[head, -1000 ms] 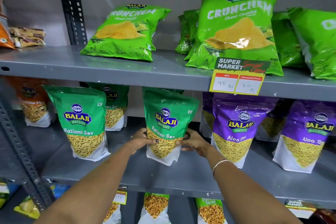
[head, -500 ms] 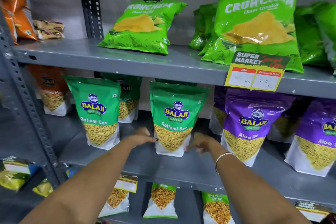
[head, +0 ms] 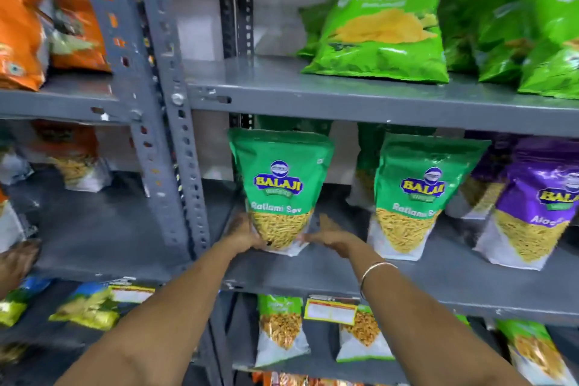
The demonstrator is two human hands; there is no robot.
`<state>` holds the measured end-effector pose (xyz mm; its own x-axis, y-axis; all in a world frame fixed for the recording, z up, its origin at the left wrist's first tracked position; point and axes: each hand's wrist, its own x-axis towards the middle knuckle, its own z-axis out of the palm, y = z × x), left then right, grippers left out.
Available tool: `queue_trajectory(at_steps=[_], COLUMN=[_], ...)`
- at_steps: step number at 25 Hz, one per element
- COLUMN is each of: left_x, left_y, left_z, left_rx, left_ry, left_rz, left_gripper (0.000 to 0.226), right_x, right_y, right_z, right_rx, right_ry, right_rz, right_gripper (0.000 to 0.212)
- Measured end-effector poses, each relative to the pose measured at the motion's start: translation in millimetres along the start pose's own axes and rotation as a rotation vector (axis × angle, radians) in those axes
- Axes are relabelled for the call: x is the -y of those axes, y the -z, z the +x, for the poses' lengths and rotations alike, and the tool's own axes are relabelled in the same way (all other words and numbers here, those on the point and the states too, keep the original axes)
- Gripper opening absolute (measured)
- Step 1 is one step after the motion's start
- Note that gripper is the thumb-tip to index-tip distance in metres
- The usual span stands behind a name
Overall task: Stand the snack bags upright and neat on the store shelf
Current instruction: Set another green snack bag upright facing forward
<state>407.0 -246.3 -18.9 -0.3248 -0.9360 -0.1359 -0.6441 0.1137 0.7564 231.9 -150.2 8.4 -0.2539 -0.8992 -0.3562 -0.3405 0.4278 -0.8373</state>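
Observation:
A green Ratlami Sev bag (head: pixel 279 185) stands upright at the left end of the middle shelf (head: pixel 313 274). My left hand (head: pixel 242 233) grips its lower left edge. Pressed against its lower right corner is my right hand (head: pixel 329 236), with a bangle on that wrist. A second green Ratlami Sev bag (head: pixel 413 194) stands upright just to the right, apart from my hands. Further right stands a purple Aloo Sev bag (head: pixel 532 207), cut off by the frame edge. More bags stand behind these, partly hidden.
A grey perforated upright post (head: pixel 169 135) stands just left of the held bag. Green Crunchem chip bags (head: pixel 382 34) lie tilted on the upper shelf. Orange bags (head: pixel 22 25) fill the neighbouring rack at upper left. Small snack bags (head: pixel 280 329) stand on the lower shelf.
Both hands let go of the middle Ratlami Sev bag and moved left onto the leftmost one. The view swung left, and the bags now sit further right in the frame.

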Motion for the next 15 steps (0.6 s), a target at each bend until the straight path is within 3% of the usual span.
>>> queue_trajectory(at_steps=[3, 6, 11, 15], left_x=[13, 20, 17, 14], left_y=[-1, -2, 1, 1], left_z=[12, 9, -26, -53], left_rx=[-0.006, -0.002, 0.071, 0.035], left_ry=[-0.009, 0.006, -0.035, -0.050], left_rz=[-0.218, -0.170, -0.113, -0.015], left_gripper=[0.068, 0.066, 0.074, 0.074], right_x=[7, 8, -2, -13], right_y=[-25, -32, -33, -35], right_z=[9, 1, -34, -50], right_rx=[-0.048, -0.090, -0.106, -0.091], right_ry=[0.125, 0.188, 0.126, 0.142], right_rz=[0.237, 0.304, 0.211, 0.201], right_gripper=[0.067, 0.060, 0.063, 0.063])
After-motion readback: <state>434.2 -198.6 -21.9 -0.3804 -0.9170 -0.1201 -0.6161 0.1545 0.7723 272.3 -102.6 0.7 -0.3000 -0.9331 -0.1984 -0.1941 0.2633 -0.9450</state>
